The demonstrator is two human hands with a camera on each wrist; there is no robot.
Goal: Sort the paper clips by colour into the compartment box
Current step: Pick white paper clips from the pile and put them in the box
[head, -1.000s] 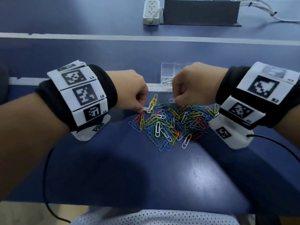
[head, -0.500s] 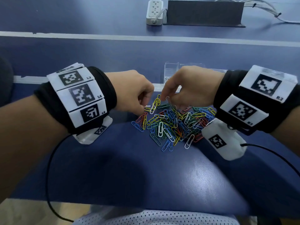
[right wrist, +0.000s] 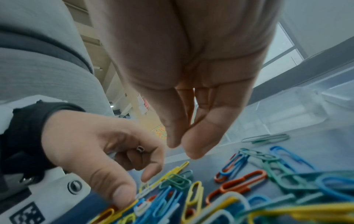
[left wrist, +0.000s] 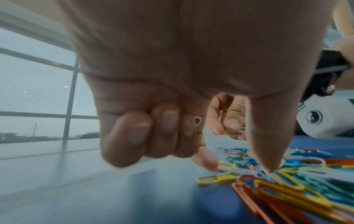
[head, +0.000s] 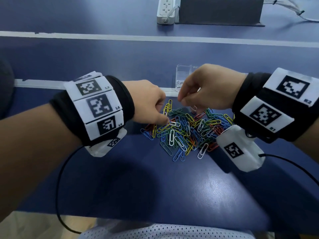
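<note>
A pile of coloured paper clips (head: 186, 131) lies on the blue table (head: 172, 178) between my hands. My left hand (head: 166, 118) is at the pile's left edge. Its thumb (left wrist: 272, 165) and forefinger (left wrist: 208, 163) touch the clips, and its curled fingers hold a white paper clip (left wrist: 198, 121). My right hand (head: 183, 100) hovers over the pile's far edge. Its thumb (right wrist: 199, 144) and finger pinch together, and a white paper clip (head: 194, 107) hangs under them. The clear compartment box (head: 183, 75) stands behind the right hand, mostly hidden, with a few clips inside.
A white power strip (head: 166, 10), a dark box (head: 221, 11) and cables (head: 293, 9) sit at the table's far side. White tape lines (head: 103, 37) cross the table. A black cable (head: 58, 187) hangs from my left wrist over the front edge.
My right hand has uncurled from a fist into a raised pinch. My left hand has stayed at the pile's left edge, thumb and forefinger now down on the clips.
</note>
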